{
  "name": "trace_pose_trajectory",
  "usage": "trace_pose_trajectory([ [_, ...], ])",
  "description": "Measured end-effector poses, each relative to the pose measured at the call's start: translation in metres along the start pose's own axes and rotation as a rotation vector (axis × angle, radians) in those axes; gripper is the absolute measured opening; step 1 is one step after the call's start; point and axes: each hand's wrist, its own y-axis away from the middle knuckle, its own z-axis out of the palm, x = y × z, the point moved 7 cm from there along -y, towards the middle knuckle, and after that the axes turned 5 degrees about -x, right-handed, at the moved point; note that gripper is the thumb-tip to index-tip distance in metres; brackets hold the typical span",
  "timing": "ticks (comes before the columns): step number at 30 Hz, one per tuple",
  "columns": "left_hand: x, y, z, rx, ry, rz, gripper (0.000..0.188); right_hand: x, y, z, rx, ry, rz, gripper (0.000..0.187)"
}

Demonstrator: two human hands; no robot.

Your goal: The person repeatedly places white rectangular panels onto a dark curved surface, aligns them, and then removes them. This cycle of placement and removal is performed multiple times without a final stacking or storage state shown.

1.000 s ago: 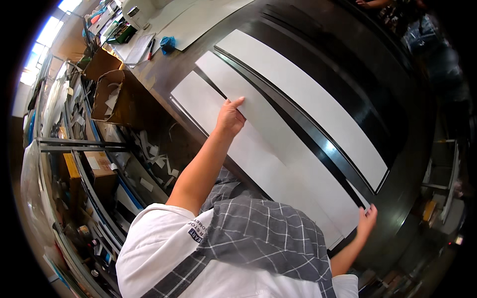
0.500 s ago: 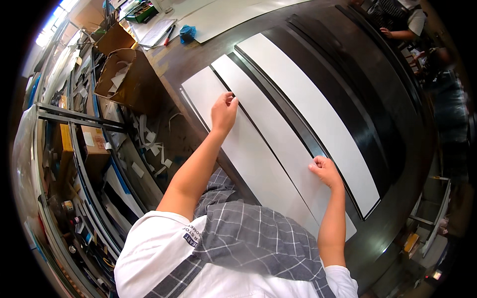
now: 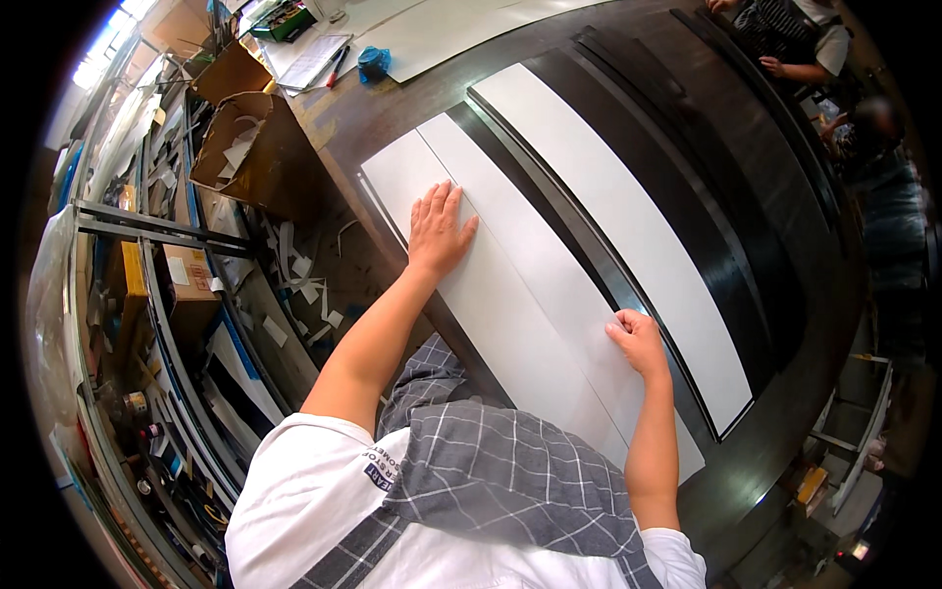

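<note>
Two long white strips lie side by side on a dark wooden table (image 3: 785, 294). My left hand (image 3: 438, 232) rests flat, fingers spread, on the left white strip (image 3: 471, 294). My right hand (image 3: 638, 339) presses with curled fingers on the edge of the middle white strip (image 3: 549, 265), close to a thin black strip (image 3: 579, 236). A third, wider white strip (image 3: 628, 226) lies further right, past the black strip. I wear a white shirt and a grey checked apron.
An open cardboard box (image 3: 250, 152) with paper scraps stands left of the table. A blue object (image 3: 373, 64) and papers lie at the far end. Metal shelves (image 3: 147, 294) with boxes run along the left. Other people (image 3: 795, 39) sit at the far right.
My left hand has flattened and slid along the left strip. My right hand came in from the strip's near end to its edge at the middle. The view shifted closer.
</note>
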Motion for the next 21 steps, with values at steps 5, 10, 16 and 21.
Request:
trace_pose_trajectory([
  [5, 0.002, 0.0, -0.001, 0.016, -0.013, 0.016, 0.06, 0.009, -0.004, 0.003, -0.048, -0.122, 0.012, 0.013],
  [10, 0.001, 0.0, -0.001, 0.009, -0.016, 0.015, 0.06, 0.013, -0.005, 0.003, -0.064, -0.137, 0.041, 0.013],
  [16, -0.003, -0.012, -0.008, -0.006, -0.034, 0.036, 0.056, 0.013, -0.006, 0.003, -0.065, -0.114, 0.027, 0.014],
  [21, -0.011, -0.021, -0.007, 0.005, -0.043, 0.064, 0.05, 0.012, -0.006, 0.003, -0.064, -0.1, 0.029, 0.015],
])
